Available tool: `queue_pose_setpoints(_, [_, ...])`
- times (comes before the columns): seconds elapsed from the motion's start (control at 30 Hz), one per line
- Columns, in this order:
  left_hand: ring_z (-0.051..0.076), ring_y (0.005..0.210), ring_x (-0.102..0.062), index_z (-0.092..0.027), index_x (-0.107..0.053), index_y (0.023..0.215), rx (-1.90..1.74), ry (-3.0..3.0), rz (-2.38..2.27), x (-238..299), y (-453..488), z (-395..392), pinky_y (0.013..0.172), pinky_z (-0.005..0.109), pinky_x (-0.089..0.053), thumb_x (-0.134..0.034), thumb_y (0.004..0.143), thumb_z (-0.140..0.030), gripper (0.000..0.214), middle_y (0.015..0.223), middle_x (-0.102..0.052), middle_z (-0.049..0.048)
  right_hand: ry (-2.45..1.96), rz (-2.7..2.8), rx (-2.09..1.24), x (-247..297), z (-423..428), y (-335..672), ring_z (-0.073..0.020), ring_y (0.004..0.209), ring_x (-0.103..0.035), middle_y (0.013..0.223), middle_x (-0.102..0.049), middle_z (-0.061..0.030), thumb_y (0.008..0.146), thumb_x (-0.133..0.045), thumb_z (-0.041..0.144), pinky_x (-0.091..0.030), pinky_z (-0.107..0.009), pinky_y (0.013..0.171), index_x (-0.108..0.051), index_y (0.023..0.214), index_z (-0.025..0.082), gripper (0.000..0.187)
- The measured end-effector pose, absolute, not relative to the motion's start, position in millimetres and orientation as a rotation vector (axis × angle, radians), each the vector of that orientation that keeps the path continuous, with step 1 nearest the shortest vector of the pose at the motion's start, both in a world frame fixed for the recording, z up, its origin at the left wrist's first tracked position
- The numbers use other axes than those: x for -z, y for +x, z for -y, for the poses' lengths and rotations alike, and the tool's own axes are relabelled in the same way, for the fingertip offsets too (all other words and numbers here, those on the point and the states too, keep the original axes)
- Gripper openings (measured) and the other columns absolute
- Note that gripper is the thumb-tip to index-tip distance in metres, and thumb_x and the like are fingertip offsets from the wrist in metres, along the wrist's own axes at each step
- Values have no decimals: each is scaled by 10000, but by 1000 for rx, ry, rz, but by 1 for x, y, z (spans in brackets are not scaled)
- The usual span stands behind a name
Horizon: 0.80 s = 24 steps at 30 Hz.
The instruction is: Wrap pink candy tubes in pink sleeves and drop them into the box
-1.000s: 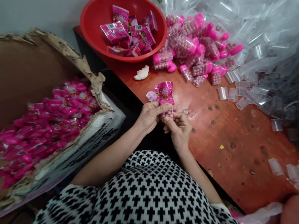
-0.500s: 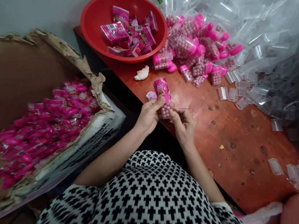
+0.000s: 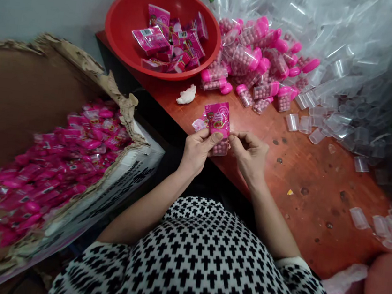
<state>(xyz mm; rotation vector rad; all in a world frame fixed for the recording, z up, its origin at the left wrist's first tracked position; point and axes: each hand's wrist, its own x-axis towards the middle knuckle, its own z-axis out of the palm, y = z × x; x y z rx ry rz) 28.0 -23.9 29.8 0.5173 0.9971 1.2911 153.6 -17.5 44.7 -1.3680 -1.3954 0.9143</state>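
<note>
My left hand (image 3: 197, 148) and my right hand (image 3: 250, 154) pinch a small clear tube of pink candy balls (image 3: 218, 127) between them, above the near edge of the red-brown table (image 3: 302, 178). A pink printed sleeve covers the tube's upper part; pink balls show at its lower end. Both hands have thumb and fingers closed on the tube's lower end. A small pale wrapper scrap (image 3: 198, 125) lies just left of the tube.
A red bowl (image 3: 125, 21) holds pink sleeves. Beside it lies a heap of filled pink-capped tubes (image 3: 255, 64). Empty clear tubes (image 3: 326, 119) and plastic bags spread to the right. A torn cardboard box (image 3: 45, 101) at left holds wrapped pink tubes. A white wad (image 3: 187, 95) lies near the bowl.
The sleeve has slid down over the tube, and my right hand has shifted up and right to pinch its lower side. The tube now stands more upright.
</note>
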Motion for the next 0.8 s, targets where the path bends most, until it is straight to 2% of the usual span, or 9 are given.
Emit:
queue_pose_setpoints(0.3, [129,590,-629,-176,-719,747,-1300,638,-1062,-27,23,24,609,262,-549,-814,621,-445,312,692,-684,-1,-1401,1579,-882,-52,10,160,-91,533,-492,595,-602,27,798,-600,265,-377,-230,532,-681,708,177,149])
queue_pose_setpoints(0.53, [92,556,-564,-164,-641,652,-1300,761,-1129,-20,24,24,565,211,-504,-789,654,-449,321,598,-595,-40,-1435,1719,-651,-51,7,161,-85,536,-453,574,-523,40,786,-561,226,-346,-231,549,-603,650,180,150])
queue_pose_setpoints(0.8, [118,565,-632,-158,-660,796,-1343,650,-1042,-22,30,24,580,266,-565,-765,682,-480,358,687,-675,-3,-1409,1841,-476,-43,6,155,-97,562,-479,619,-552,21,768,-542,183,-375,-254,585,-575,656,173,117])
